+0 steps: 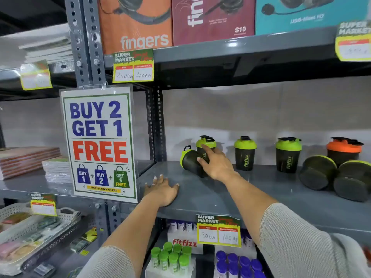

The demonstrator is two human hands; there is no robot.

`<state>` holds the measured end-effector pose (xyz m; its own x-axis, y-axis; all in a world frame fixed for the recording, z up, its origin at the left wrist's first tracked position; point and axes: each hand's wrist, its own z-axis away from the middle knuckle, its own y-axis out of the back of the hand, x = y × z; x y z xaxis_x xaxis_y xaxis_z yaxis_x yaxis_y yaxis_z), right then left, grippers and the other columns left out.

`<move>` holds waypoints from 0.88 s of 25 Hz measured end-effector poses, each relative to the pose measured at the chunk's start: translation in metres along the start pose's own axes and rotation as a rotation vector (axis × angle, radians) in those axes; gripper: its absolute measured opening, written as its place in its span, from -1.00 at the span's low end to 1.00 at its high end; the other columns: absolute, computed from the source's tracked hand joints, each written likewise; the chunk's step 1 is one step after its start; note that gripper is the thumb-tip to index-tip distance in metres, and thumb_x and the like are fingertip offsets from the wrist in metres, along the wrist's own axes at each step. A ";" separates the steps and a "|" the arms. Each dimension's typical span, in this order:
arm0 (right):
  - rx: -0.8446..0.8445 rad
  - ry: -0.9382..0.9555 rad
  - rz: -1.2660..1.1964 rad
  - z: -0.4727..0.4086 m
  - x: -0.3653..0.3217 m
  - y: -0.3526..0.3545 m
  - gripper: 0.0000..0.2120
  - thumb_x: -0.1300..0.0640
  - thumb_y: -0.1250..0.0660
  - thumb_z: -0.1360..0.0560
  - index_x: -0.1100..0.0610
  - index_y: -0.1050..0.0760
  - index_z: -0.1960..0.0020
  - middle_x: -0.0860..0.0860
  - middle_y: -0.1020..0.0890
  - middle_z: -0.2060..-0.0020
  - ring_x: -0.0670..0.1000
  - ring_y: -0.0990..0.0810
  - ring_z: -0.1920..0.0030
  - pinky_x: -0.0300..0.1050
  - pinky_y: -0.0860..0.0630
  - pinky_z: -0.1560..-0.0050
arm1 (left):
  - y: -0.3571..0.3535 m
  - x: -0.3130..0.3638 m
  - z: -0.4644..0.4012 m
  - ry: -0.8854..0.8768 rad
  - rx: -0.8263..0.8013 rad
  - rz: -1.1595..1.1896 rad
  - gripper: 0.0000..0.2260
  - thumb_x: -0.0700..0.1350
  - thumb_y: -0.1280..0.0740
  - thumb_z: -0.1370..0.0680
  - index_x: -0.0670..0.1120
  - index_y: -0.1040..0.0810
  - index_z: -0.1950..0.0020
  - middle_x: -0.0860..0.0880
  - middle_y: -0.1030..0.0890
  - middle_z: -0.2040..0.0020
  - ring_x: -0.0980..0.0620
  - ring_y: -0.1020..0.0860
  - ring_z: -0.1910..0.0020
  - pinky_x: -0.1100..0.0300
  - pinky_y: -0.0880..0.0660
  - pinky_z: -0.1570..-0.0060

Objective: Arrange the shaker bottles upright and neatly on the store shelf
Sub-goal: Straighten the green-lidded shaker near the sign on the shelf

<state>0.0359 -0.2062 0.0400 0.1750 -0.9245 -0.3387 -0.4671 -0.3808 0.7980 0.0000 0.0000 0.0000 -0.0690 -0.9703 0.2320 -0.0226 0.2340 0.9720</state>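
Note:
Several dark shaker bottles with green lids sit on the grey shelf [210,189]. One bottle [188,160] lies on its side at the left, and my right hand [215,163] rests on it, fingers also touching the upright bottle [206,145] behind it. Two more green-lidded bottles [245,153] [288,154] stand upright in the middle. An orange-lidded bottle [343,150] stands at the right. In front of the orange one, two bottles [317,172] [352,180] lie on their sides, bases toward me. My left hand [162,189] lies flat on the shelf's front edge, holding nothing.
A "Buy 2 Get 1 Free" sign [99,143] hangs on the shelf upright at the left. Headset boxes [212,19] fill the shelf above. Price tags [218,230] hang from the shelf edges. Small tubes with green and purple caps stand on the shelf below.

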 end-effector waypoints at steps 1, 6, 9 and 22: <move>-0.027 -0.013 -0.013 -0.004 -0.002 -0.007 -0.40 -0.27 -0.13 -0.56 -0.16 -0.13 -0.55 0.15 -0.37 -0.41 0.26 -0.39 -0.37 0.18 -0.43 -0.29 | -0.001 -0.002 -0.003 -0.002 -0.007 -0.013 -0.36 0.23 0.11 -0.62 -0.08 0.06 -0.61 -0.03 0.13 -0.62 -0.08 0.14 -0.59 -0.14 0.16 -0.52; -0.143 -0.028 0.018 -0.017 -0.020 -0.016 -0.30 -0.36 -0.34 -0.38 -0.06 -0.32 -0.41 0.08 -0.51 -0.29 0.18 -0.51 -0.28 0.07 -0.50 -0.20 | -0.003 -0.003 -0.006 -0.009 -0.012 -0.041 -0.36 0.24 0.11 -0.61 -0.07 0.06 -0.61 -0.03 0.10 -0.62 -0.08 0.12 -0.59 -0.15 0.14 -0.51; -0.141 -0.005 0.145 -0.031 -0.033 -0.005 -0.24 -0.19 -0.53 -0.29 0.07 -0.33 -0.35 0.07 -0.58 -0.21 0.16 -0.56 -0.21 0.01 -0.53 -0.06 | -0.002 -0.004 -0.008 -0.008 0.000 -0.055 -0.36 0.22 0.10 -0.61 -0.08 0.05 -0.61 -0.03 0.09 -0.62 -0.09 0.11 -0.59 -0.15 0.14 -0.51; 0.091 -0.200 -0.391 -0.003 -0.009 0.014 -0.35 -0.05 -0.58 -0.17 0.13 -0.47 -0.18 0.02 -0.57 0.03 0.06 -0.56 0.01 -0.06 -0.55 -0.01 | 0.000 0.001 0.000 -0.008 0.011 -0.068 -0.38 0.20 0.09 -0.62 -0.09 0.02 -0.60 -0.05 0.07 -0.62 -0.10 0.08 -0.59 -0.18 0.10 -0.51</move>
<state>0.0307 -0.2037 0.0561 0.1865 -0.6860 -0.7033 -0.4754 -0.6895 0.5465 0.0004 -0.0008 0.0000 -0.0754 -0.9834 0.1652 -0.0386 0.1684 0.9850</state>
